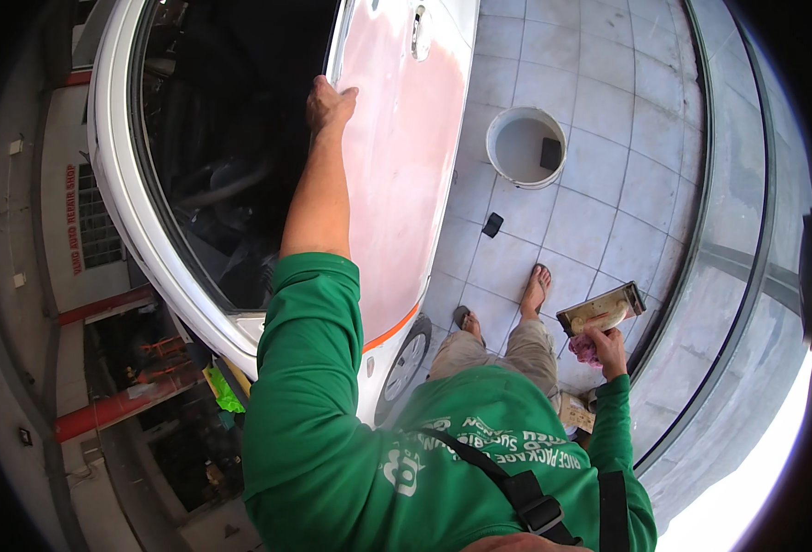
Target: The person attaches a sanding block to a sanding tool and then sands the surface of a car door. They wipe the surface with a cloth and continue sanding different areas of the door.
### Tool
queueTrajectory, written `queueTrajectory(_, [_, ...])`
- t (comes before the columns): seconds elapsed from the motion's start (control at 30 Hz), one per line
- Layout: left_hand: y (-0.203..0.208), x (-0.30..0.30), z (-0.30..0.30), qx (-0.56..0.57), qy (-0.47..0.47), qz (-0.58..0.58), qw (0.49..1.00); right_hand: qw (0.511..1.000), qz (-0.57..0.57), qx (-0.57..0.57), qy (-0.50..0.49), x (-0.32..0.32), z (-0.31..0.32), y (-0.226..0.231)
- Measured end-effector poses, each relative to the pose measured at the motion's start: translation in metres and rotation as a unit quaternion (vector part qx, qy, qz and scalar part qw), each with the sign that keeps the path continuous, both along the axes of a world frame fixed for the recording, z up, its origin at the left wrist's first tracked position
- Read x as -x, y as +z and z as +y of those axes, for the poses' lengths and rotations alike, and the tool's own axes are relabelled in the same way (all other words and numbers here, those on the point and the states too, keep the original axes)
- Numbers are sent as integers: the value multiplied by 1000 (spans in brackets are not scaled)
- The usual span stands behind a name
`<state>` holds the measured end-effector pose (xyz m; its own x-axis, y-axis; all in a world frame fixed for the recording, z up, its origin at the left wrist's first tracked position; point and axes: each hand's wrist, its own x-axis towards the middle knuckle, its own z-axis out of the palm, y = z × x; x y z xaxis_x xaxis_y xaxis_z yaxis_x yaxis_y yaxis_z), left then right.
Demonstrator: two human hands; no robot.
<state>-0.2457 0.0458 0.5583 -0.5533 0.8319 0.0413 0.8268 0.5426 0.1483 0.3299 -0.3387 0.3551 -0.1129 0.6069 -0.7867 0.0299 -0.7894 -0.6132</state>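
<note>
My left arm stretches out to a car door (397, 138) with a patchy pinkish and white surface. My left hand (331, 103) is hooked over the door's upper edge beside the dark window (227, 120); its thumb lies toward the outer panel and some fingers are hidden. Away from the car, low on the right, my right hand (610, 350) is closed on a crumpled pink cloth (584, 349). A long rectangular sanding board (599, 311) with light-coloured grips is also at this hand, apparently held with the cloth; the exact hold is partly hidden.
On the tiled floor (599, 221) stands a white bucket (526, 182) of cloudy liquid with a dark block inside. A small black pad (491, 225) lies near it. A cardboard box (575, 412) sits by my legs. Glass panels (700, 350) line the right side.
</note>
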Motion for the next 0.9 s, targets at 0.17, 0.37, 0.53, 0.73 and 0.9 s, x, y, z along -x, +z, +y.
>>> queueTrajectory(0.17, [-2,2,-4,-10,-20,14,1000,999,29,34,12,-3,9,-3])
queueTrajectory(0.37, [-3,0,-8,-21,-37,18,999,1000,9,-9,13,2,19,11])
queueTrajectory(0.53, [-3,-4,-5,-20,-28,18,999,1000,-6,2,2,15,25,19])
queueTrajectory(0.73, [-8,2,-21,-84,-98,65,990,988,33,-42,-143,56,36,-25])
queueTrajectory(0.9, [-67,-96,-111,-150,-349,-32,924,915,128,-83,-373,112,87,-33])
